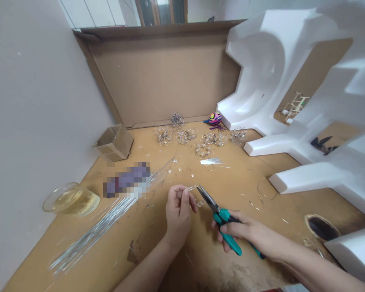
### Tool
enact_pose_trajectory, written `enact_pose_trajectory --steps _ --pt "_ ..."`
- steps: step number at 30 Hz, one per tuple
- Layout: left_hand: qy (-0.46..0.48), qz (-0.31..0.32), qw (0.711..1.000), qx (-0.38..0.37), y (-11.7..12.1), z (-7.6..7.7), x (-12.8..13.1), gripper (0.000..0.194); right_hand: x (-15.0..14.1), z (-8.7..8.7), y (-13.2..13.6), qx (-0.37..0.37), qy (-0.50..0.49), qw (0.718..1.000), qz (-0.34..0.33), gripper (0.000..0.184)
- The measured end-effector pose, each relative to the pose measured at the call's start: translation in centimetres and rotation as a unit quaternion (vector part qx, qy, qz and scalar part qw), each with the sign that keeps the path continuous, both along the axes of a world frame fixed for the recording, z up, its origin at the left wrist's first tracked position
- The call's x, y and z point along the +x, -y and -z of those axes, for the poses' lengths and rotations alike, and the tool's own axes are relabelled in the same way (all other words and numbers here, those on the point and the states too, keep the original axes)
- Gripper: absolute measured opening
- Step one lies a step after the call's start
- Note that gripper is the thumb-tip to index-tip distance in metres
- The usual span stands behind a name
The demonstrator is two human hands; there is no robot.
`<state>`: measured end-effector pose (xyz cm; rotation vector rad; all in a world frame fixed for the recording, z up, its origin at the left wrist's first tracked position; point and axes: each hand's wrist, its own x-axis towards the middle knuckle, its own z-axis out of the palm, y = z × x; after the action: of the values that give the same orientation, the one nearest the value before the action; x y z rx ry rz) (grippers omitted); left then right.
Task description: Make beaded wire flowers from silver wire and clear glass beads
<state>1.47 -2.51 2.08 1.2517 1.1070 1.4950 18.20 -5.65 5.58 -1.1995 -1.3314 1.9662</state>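
My left hand (179, 211) is closed in a pinch on a thin piece of silver wire (192, 187) held just above the brown board. My right hand (241, 233) grips teal-handled needle-nose pliers (220, 215); their jaws point up-left and meet the wire's end beside my left fingertips. A small clear bead (200, 202) lies or hangs just below the jaws. A bundle of long silver wires (100, 227) lies on the board to the left of my left hand.
Several finished wire-and-bead shapes (185, 136) lie at the back by a cardboard wall (164, 77). A colourful toy (214, 119), a small cardboard box (115, 142), a glass bowl (71, 198), white foam blocks (292, 81) at right and a hole in the board (322, 228) surround the work area.
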Motion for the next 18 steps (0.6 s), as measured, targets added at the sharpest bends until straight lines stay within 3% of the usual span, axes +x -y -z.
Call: enact_pose_trajectory --steps 4,8,13,18 --pt "-0.048 0.005 0.998 0.032 0.0 0.5 -0.1 0.007 0.0 -0.7 -0.1 -0.04 0.013 0.999 0.003 0.022" --pt "-0.184 -0.016 0.977 0.104 -0.2 1.1 -0.9 0.006 0.2 -1.4 -0.2 -0.039 0.027 0.999 -0.011 0.022" --pt "-0.415 -0.005 0.877 0.242 -0.8 0.6 -2.0 0.016 1.1 -1.5 -0.4 -0.043 0.045 0.998 -0.019 0.021" --pt "-0.485 0.004 0.79 0.375 -1.3 0.5 -2.2 0.014 2.3 -1.9 -0.5 -0.058 0.058 0.996 -0.043 0.018"
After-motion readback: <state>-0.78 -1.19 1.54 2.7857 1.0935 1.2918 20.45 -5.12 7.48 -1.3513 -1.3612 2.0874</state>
